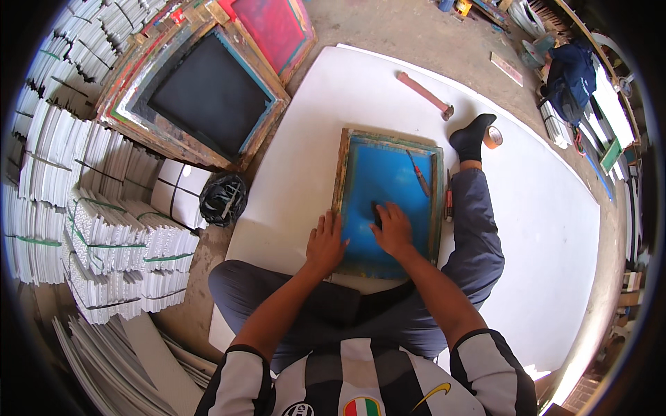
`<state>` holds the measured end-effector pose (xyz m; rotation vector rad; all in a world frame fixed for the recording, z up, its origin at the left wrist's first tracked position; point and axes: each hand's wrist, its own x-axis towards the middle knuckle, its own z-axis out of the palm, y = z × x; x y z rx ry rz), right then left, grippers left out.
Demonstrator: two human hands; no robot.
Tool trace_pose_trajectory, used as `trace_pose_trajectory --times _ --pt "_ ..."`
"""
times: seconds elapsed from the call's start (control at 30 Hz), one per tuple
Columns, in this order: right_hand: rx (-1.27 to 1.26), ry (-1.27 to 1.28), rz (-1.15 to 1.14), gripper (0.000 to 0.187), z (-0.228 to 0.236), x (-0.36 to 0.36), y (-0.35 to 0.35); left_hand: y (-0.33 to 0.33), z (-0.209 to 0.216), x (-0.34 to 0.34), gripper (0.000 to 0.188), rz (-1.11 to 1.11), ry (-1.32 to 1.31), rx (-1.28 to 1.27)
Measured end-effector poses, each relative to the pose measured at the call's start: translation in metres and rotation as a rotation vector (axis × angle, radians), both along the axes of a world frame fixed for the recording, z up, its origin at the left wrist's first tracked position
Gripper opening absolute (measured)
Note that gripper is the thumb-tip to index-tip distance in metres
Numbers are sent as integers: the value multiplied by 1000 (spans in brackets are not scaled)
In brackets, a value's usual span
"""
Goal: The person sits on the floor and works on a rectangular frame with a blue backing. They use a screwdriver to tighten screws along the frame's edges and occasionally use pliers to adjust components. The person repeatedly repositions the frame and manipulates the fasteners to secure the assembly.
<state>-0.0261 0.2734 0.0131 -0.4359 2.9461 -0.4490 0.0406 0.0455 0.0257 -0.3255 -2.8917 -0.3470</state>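
Note:
A blue screen-printing frame [386, 260] with worn wooden sides lies in front of my crossed legs. My left hand [327, 244] rests on its left side with the fingers stretched out, holding nothing. My right hand [393, 227] is over the blue mesh, its fingers closed on a small dark thing [376, 215] whose kind I cannot make out. Further up the mesh lies a slim tool with a red handle [421, 180]. Another red-handled tool [449, 201] lies just outside the frame's right side.
The frame lies on a large white sheet [541, 229]. A hammer [427, 95] and a tape roll [492, 136] lie beyond it. At the left are a black bag [223, 199], stacked white bundles [104, 256], and leaning black [215, 97] and red [270, 31] screens.

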Motion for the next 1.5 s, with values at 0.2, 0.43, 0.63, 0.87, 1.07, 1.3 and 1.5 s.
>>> trace_pose_trajectory --times 0.2,0.43,0.63,0.87,1.07,1.3,1.5 --pt "278 -125 -568 81 43 -19 48 7 7 -32 78 269 -662 138" --pt "76 -260 -680 87 3 -22 77 -1 1 -29 70 337 -584 164" --pt "-208 -138 -411 74 2 -70 44 -28 7 -26 70 495 -536 255" --pt "215 -75 -396 39 24 -102 56 -62 -5 -6 71 570 -485 468" --pt "393 -80 -491 24 -29 -91 131 -52 -13 -4 62 484 -360 517" --pt "257 126 -100 21 -2 -72 80 -21 -2 5 66 565 -510 520" --pt "63 -278 310 24 17 -23 9 12 -1 20 66 523 -555 447"
